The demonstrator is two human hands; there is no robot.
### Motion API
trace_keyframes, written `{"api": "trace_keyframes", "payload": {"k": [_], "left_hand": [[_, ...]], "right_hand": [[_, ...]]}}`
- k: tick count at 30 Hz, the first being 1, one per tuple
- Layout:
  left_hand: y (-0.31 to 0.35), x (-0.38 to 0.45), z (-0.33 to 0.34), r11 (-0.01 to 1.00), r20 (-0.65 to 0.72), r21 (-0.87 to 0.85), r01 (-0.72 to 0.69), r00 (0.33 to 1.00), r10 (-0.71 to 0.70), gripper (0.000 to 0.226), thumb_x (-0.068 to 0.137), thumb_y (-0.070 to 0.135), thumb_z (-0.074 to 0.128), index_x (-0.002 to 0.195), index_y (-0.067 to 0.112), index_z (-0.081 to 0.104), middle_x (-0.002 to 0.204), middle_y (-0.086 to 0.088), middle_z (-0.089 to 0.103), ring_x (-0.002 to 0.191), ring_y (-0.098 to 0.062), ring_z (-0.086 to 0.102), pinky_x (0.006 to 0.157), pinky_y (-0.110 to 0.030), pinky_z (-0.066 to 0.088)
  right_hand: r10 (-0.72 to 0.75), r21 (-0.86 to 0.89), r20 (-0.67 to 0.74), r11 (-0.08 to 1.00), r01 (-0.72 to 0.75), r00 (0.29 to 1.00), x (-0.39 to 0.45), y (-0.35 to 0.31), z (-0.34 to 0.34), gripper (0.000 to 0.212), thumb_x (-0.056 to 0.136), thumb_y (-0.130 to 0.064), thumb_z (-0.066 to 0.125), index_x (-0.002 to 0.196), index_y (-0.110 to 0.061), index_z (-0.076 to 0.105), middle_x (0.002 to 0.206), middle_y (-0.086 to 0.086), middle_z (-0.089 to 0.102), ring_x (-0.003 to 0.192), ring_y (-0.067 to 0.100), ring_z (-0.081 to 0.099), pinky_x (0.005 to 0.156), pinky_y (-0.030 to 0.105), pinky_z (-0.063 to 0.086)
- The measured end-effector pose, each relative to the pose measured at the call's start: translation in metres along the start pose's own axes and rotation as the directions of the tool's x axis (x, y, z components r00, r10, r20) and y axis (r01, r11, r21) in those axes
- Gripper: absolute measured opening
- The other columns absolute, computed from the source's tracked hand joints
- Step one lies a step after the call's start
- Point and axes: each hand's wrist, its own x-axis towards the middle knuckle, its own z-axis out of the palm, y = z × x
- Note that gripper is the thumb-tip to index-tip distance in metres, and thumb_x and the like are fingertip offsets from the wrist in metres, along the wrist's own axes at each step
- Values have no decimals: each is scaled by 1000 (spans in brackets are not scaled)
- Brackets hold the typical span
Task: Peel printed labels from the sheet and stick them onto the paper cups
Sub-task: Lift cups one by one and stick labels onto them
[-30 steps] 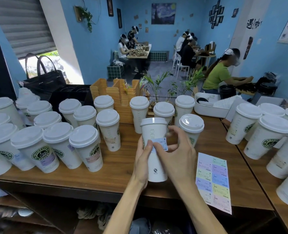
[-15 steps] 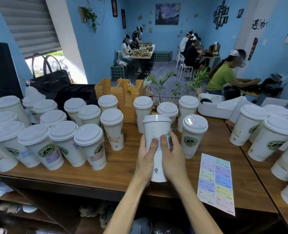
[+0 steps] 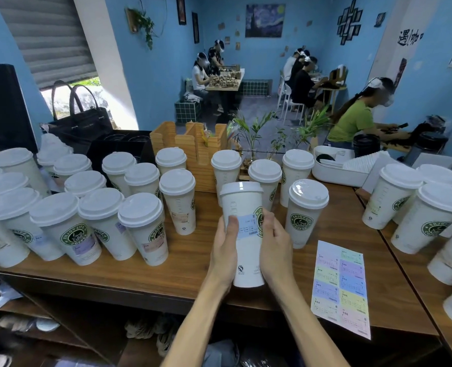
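A tall white paper cup with a flat plastic lid is held upright near the front edge of the wooden tabletop, its base resting on the wood. It is clasped from both sides: the left hand is wrapped round its left wall, with the thumb laid against a pale blue label that is stuck on the cup's face beside the round green logo, and the right hand is curled round the right wall, so the fingers of both hands are closed on the cup. Just to the right, the label sheet is laid flat on the wood, a glossy rectangle of pastel printed labels in two columns, its near corner overhanging the tabletop's edge. The tabletop is dark brown with a visible grain. To the left, a dense cluster of lidded cups is seen, several already bearing small labels; more lidded cups are crowded at the right. Behind the held cup, further cups are stood before a slatted wooden holder and some thin green plants. A white tub is set at the back right. Beyond, a blue-walled room is seen, where seated people are gathered at small tables.
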Motion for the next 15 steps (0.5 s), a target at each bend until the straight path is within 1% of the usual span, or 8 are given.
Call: {"api": "trace_keyframes", "payload": {"k": [1, 3, 6, 8, 10, 12, 14, 15], "left_hand": [[-1, 0, -2, 1000, 5, 10, 4, 1000, -4, 65, 94, 70, 44, 134, 20, 55, 119, -8, 74, 113, -27, 71, 87, -34, 57], [-2, 1, -6, 998, 19, 54, 9, 1000, -10, 72, 93, 72, 34, 136, 19, 57, 118, -6, 75, 111, -22, 72, 83, -29, 57], [-1, 1, -11, 994, 17, 109, 15, 1000, -17, 70, 96, 64, 23, 133, 17, 60, 109, 0, 78, 99, -10, 74, 71, -17, 54], [1, 0, -14, 989, 20, 151, 5, 1000, -8, 68, 98, 60, 20, 134, 17, 59, 110, 4, 77, 97, -3, 73, 71, -13, 53], [2, 0, -19, 979, -2, 203, -6, 1000, 7, 67, 99, 60, 19, 134, 20, 59, 113, 5, 75, 101, -2, 72, 74, -13, 53], [2, 1, -27, 971, -45, 238, -15, 999, 27, 62, 99, 66, 20, 131, 30, 59, 116, 3, 74, 107, -8, 70, 83, -21, 55], [4, 2, -36, 955, -84, 293, -42, 994, 70, 57, 98, 75, 19, 124, 42, 58, 121, 1, 68, 115, -10, 65, 98, -32, 52], [5, 3, -40, 943, -106, 328, -56, 990, 95, 53, 98, 74, 21, 123, 45, 57, 124, 2, 64, 120, -8, 60, 105, -33, 47]], "right_hand": [[10, 7, 10, 1000, -10, 1000, 1, 0, 0, 48, 105, -57, 33, 129, -32, 66, 117, -9, 72, 98, -5, 68, 72, 11, 51], [-4, -23, 42, 1000, 5, 999, 1, 1, 2, 55, 99, -62, 37, 134, -29, 64, 123, -7, 70, 101, -4, 67, 71, 10, 49], [-13, -77, 61, 997, 18, 998, 3, 6, 5, 53, 100, -63, 40, 138, -34, 63, 127, -12, 70, 107, -2, 66, 79, 17, 51], [-4, -83, 49, 997, 8, 999, 7, 8, 2, 48, 104, -58, 34, 132, -35, 67, 122, -12, 73, 109, 1, 67, 82, 21, 50], [4, -87, 115, 996, 6, 993, 10, 4, -1, 46, 105, -59, 37, 130, -37, 67, 122, -13, 73, 114, 3, 66, 89, 24, 50], [21, -67, 250, 998, -4, 968, 10, -1, -1, 50, 96, -64, 57, 136, -36, 64, 121, -15, 74, 114, 4, 67, 90, 24, 52], [19, -63, 325, 998, 2, 945, 13, -2, 1, 59, 83, -52, 81, 136, -38, 61, 115, -19, 75, 109, -2, 69, 90, 20, 54], [5, -71, 343, 997, 21, 939, 15, -3, 3, 62, 79, -44, 88, 134, -39, 61, 112, -21, 75, 106, -5, 69, 90, 19, 55]]}}
